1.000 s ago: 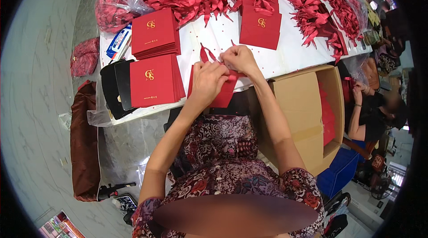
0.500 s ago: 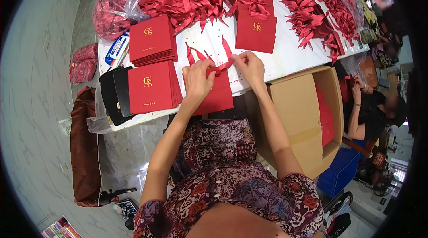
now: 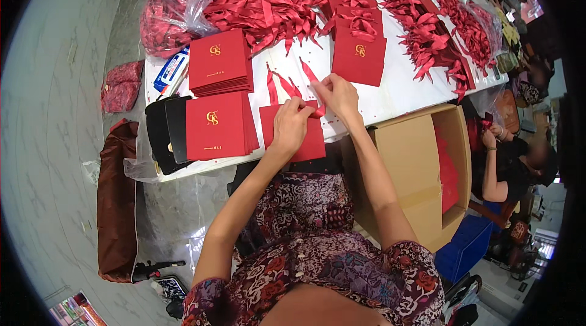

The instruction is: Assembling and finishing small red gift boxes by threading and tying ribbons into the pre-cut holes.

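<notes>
In front of me a plain red card folder (image 3: 309, 145) lies at the table's near edge. My left hand (image 3: 291, 124) rests over its upper part, fingertips pinched on a red satin ribbon (image 3: 309, 71) at the folder's top edge. Just right of it, my right hand (image 3: 339, 99) has thumb and forefinger closed on the same ribbon. Loose ribbon tails (image 3: 284, 85) spread over the white tabletop beyond. Left of my hands are two stacks of red folders with gold print, a nearer stack (image 3: 215, 134) and a farther stack (image 3: 220, 79).
Ribboned folders (image 3: 360, 60) and a large ribbon heap (image 3: 262, 5) cover the far side of the white table (image 3: 390, 99). A plastic bag of red material (image 3: 168, 21) sits far left. At right stand an open cardboard box (image 3: 409, 170) and a blue bin (image 3: 462, 246). Another person (image 3: 506, 161) works beyond.
The view has shifted, so the table appears farther right and lower. My left fingertips have come down at the folder's top edge with the ribbon; my right hand keeps its pinch.
</notes>
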Demonstrator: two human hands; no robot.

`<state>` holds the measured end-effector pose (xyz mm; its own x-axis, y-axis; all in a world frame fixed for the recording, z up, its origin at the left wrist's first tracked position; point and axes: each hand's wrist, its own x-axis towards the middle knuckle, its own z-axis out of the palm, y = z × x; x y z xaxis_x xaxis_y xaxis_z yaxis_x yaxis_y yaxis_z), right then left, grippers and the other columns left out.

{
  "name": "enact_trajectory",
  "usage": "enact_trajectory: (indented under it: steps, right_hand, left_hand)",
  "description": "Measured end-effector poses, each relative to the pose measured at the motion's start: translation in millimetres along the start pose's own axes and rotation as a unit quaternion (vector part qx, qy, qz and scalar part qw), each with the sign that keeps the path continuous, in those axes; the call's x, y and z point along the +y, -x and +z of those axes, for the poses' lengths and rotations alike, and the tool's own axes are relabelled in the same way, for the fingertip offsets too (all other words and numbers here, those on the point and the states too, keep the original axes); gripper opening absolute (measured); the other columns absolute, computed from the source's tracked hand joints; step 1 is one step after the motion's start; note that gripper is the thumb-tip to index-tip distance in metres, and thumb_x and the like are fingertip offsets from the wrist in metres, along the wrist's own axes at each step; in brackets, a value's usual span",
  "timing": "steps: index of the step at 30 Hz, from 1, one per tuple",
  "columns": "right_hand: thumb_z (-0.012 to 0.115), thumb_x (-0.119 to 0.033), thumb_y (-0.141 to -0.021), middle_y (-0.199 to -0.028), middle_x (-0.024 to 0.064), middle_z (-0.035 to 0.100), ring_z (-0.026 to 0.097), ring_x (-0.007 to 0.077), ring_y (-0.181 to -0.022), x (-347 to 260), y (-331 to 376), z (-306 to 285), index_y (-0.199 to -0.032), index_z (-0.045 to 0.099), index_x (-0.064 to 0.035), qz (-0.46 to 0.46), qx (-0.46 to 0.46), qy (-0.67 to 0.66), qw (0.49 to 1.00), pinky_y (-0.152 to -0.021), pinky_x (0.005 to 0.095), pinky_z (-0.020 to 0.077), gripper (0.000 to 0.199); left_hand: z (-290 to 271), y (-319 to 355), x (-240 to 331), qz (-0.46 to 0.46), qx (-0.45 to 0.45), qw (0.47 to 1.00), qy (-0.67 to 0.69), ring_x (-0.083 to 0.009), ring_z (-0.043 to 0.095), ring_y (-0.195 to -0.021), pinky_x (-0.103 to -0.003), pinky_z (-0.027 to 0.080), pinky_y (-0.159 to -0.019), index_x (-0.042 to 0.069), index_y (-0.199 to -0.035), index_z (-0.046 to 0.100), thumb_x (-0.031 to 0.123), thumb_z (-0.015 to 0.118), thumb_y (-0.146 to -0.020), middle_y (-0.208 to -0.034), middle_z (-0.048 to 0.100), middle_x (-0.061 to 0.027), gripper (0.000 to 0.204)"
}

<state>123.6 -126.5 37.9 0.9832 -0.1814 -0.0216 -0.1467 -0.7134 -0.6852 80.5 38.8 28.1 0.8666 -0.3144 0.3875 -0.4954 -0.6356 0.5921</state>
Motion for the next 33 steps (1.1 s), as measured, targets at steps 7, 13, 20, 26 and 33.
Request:
enact_trajectory:
  steps: [7,13,20,26,33]
  right_hand:
    - [0.071,-0.022,-0.083,-0.084,0.0145,0.064,0.066,0.0324,-0.079,8.2,1.3,3.7,-0.086,0.063,-0.0037,-0.085,0.046,0.007,0.995,-0.068,0.0420,0.0501,0.020]
    - [0.065,-0.007,-0.089,-0.089,0.0126,0.064,0.065,0.0294,-0.080,-14.8,30.0,-17.8,-0.097,0.066,-0.0035,-0.176,0.051,-0.146,0.972,-0.071,0.0359,0.0505,0.010]
    - [0.068,-0.003,-0.086,-0.088,0.0126,0.063,0.063,0.0309,-0.079,-26.8,67.4,-16.3,-0.098,0.066,-0.0012,-0.290,-0.011,-0.073,0.954,-0.072,0.0362,0.0509,0.013]
    - [0.067,-0.008,-0.091,-0.093,0.0080,0.064,0.063,0.0140,-0.081,-41.5,69.5,-9.8,-0.102,0.068,0.0005,-0.120,0.009,-0.209,0.970,-0.071,0.0271,0.0485,0.014]
    - [0.061,-0.008,-0.096,-0.098,0.0053,0.064,0.061,0.0100,-0.081,-48.5,60.3,11.8,-0.105,0.068,0.0022,-0.157,-0.002,-0.293,0.943,-0.075,0.0231,0.0490,0.015]
  left_hand:
    - [4.6,4.9,8.9,0.002,-0.009,1.000,-0.009,-0.0314,0.058,-0.096,-0.043,0.049,-0.083,0.004,-0.104,0.070,0.000,0.062,-0.080,-0.102,0.061,-0.0116,0.026]
    - [1.5,-12.8,-2.2,-0.075,-0.026,0.993,0.084,-0.0364,0.055,-0.099,-0.044,0.045,-0.090,0.001,-0.111,0.065,0.011,0.054,-0.094,-0.102,0.063,-0.0145,0.023]
    - [-11.1,-16.3,8.6,-0.355,0.007,0.805,0.475,-0.0180,0.062,-0.076,-0.033,0.048,-0.068,-0.003,-0.101,0.061,0.024,0.042,-0.104,-0.083,0.064,-0.0119,0.033]
    - [-23.9,1.2,12.9,-0.278,-0.064,0.936,0.206,-0.0402,0.064,-0.077,-0.049,0.049,-0.070,-0.004,-0.107,0.055,0.020,0.036,-0.104,-0.080,0.064,-0.0239,0.031]
    - [-33.5,3.9,23.3,-0.156,-0.027,0.981,0.111,-0.0441,0.059,-0.086,-0.053,0.046,-0.077,-0.004,-0.110,0.055,0.012,0.043,-0.096,-0.085,0.061,-0.0254,0.024]
